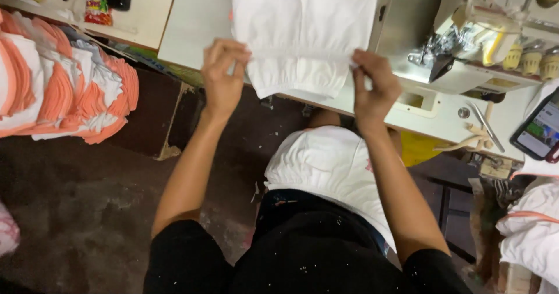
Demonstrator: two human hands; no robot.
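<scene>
White garment — hands pinching hem

red-orange snack packet top left | lit phone screen right edge, tilted

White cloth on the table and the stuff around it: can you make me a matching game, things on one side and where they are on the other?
Things:
1. white cloth
2. stack of orange and white clothes
3. phone
4. sewing machine

Places:
A. at the right edge of the table, screen lit
B. piled at the far left, beside the table
C. pinched at its fold by the left hand and right hand
D. on the table, upper right

Pairs: 1-C, 2-B, 3-A, 4-D
</scene>
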